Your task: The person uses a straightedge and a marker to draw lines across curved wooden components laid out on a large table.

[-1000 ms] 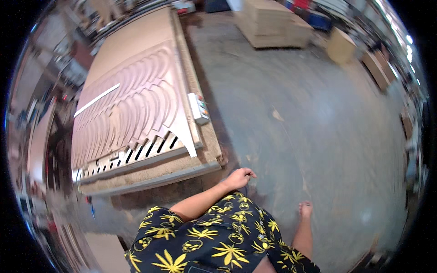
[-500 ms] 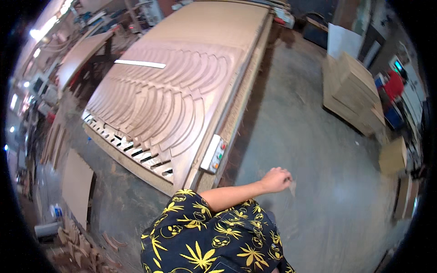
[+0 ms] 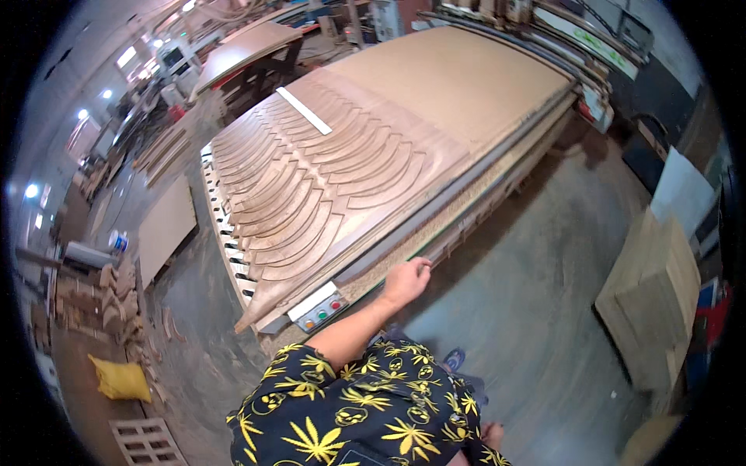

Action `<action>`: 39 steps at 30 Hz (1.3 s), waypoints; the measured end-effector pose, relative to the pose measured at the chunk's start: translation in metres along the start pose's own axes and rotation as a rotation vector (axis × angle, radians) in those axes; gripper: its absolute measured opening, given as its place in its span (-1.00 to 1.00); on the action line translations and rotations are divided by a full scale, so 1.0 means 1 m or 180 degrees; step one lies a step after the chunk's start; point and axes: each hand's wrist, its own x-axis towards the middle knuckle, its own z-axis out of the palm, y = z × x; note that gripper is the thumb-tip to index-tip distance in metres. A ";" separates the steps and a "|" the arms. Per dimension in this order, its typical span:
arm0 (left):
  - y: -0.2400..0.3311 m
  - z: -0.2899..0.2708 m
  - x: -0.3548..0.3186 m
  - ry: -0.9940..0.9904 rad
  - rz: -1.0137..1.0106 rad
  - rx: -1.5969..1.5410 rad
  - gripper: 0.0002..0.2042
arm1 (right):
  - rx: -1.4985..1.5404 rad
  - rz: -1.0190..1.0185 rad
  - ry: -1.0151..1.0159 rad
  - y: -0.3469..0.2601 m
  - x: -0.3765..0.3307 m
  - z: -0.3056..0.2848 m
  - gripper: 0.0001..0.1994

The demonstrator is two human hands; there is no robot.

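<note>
- Left hand [image 3: 407, 281]: forearm [image 3: 353, 328] stretched forward, fingers half-curled, nothing visible in grip, near the table's [image 3: 466, 71] edge.
- Right hand [image 3: 492, 435]: low, mostly hidden; grip can't be told.
- Curved pieces [image 3: 299, 227] lie on the table.
- Control box [image 3: 317, 305] beside the forearm.
- Stack [image 3: 651, 303] at right.

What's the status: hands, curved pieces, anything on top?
Left hand near edge of table, loosely curled. Right hand low, mostly hidden. Curved pieces lying on table. White strip on top.

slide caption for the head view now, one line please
Left hand near the side of a long worktable bearing curved wooden pieces and a white strip.
</note>
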 end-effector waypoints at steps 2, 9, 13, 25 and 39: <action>-0.005 -0.022 0.030 0.0626 0.0022 0.0267 -0.77 | 0.0335 -0.0567 0.0215 -0.116 0.037 0.005 -0.52; -0.090 -0.089 0.172 0.1868 -0.1228 0.0863 -0.70 | -0.0058 -0.2306 -0.0014 -0.474 0.076 0.078 -0.83; -0.148 -0.112 0.289 0.2354 -0.1848 0.0765 -0.51 | -0.0100 -0.3450 -0.1149 -0.542 0.102 0.123 -0.77; -0.261 -0.125 0.482 0.2647 -0.3670 0.1295 -0.28 | -0.2451 -0.1041 -0.0750 -0.531 0.070 0.164 -0.87; -0.242 -0.155 0.487 0.2622 -0.3759 0.0430 -0.53 | -0.2084 -0.1529 -0.0825 -0.622 0.113 0.153 -0.78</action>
